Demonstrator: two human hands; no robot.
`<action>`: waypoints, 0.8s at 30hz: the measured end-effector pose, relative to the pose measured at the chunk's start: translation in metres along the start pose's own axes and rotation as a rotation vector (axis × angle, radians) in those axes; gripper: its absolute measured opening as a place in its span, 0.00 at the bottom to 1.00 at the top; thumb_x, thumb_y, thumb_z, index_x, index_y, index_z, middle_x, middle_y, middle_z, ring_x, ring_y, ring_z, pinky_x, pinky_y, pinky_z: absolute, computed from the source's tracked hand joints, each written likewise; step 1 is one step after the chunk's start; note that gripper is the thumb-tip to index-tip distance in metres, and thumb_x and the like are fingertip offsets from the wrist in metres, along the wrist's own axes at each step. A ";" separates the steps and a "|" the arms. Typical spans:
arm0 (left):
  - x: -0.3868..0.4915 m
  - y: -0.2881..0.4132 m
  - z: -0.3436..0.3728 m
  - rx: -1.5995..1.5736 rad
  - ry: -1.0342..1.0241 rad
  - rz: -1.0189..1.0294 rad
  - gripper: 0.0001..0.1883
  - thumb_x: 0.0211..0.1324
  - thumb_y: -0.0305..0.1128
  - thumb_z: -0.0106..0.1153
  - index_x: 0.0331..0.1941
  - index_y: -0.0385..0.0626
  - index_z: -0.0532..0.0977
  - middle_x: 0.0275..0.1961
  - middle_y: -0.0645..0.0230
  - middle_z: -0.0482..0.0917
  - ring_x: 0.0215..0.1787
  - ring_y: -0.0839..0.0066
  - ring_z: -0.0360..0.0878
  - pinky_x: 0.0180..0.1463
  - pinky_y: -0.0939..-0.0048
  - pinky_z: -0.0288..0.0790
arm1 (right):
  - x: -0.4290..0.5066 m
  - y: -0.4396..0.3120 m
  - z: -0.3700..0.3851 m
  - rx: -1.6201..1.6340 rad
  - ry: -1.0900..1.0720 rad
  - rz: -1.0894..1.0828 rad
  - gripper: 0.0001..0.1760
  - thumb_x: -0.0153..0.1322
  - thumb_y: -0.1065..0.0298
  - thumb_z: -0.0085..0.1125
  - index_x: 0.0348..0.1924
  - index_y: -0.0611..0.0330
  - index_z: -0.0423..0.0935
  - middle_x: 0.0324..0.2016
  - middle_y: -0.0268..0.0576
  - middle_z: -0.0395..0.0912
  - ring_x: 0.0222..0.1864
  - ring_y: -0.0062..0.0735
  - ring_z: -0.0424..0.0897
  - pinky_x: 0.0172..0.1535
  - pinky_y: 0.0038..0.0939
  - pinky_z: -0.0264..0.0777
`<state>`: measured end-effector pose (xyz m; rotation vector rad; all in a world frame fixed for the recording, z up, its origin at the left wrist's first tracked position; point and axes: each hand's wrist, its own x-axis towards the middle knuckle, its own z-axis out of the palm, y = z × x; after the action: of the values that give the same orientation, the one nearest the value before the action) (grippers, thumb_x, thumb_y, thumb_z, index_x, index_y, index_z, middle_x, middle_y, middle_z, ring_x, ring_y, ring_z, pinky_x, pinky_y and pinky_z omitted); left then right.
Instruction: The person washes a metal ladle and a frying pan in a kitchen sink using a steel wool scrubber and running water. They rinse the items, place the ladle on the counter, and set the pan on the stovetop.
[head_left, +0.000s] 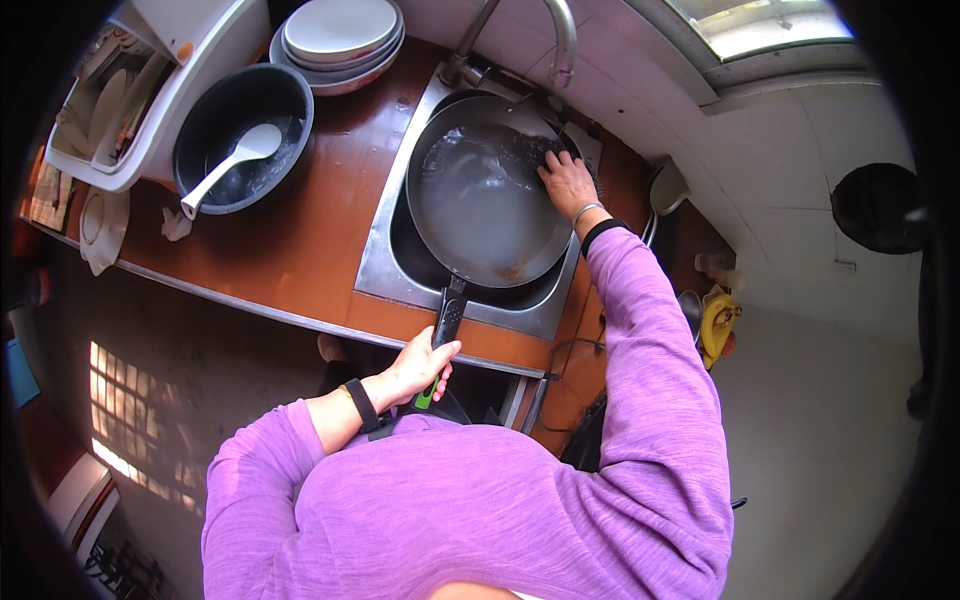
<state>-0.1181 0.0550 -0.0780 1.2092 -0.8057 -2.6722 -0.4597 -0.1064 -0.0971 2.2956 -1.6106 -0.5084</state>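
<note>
A large frying pan (487, 210) lies over the stainless steel sink (382, 262), tilted in its basin, with water and a brownish patch on its inner surface. My left hand (427, 364) is closed round the pan's black and green handle (450, 315), near the counter's front edge. At the pan's upper right rim, my right hand (566, 180) presses down on a dark, mesh-like scouring pad (541, 148), largely hidden beneath the fingers. The curved metal faucet (562, 45) stands behind the sink.
Left of the sink, a black bowl (300, 142) holds a white serving spoon (259, 142). Stacked bowls (341, 30) stand behind it, beside a white utensil container (157, 150). A wall borders the sink's far side. Bananas (718, 322) lie at the right.
</note>
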 end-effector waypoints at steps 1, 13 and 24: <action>-0.001 0.001 0.001 0.000 0.001 0.001 0.12 0.65 0.38 0.48 0.41 0.46 0.58 0.20 0.68 0.68 0.13 0.78 0.66 0.16 0.74 0.66 | -0.005 -0.003 0.004 0.022 -0.059 -0.024 0.12 0.67 0.66 0.49 0.39 0.52 0.80 0.39 0.41 0.74 0.50 0.39 0.70 0.47 0.36 0.67; -0.003 0.010 0.008 -0.005 0.032 -0.046 0.11 0.66 0.38 0.46 0.38 0.47 0.58 0.18 0.69 0.67 0.13 0.78 0.64 0.15 0.74 0.64 | -0.047 -0.087 -0.020 0.496 -0.558 0.030 0.14 0.66 0.66 0.50 0.42 0.58 0.78 0.38 0.54 0.79 0.45 0.51 0.78 0.49 0.44 0.71; -0.003 0.009 0.007 0.000 0.028 -0.036 0.11 0.65 0.39 0.47 0.39 0.47 0.59 0.19 0.69 0.67 0.13 0.78 0.65 0.15 0.74 0.64 | -0.052 -0.092 -0.045 0.500 -0.582 -0.105 0.16 0.65 0.65 0.54 0.45 0.49 0.81 0.38 0.50 0.80 0.47 0.48 0.75 0.52 0.38 0.69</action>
<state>-0.1220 0.0512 -0.0679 1.2701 -0.7878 -2.6769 -0.3793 -0.0251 -0.0901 2.7802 -2.0751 -0.9642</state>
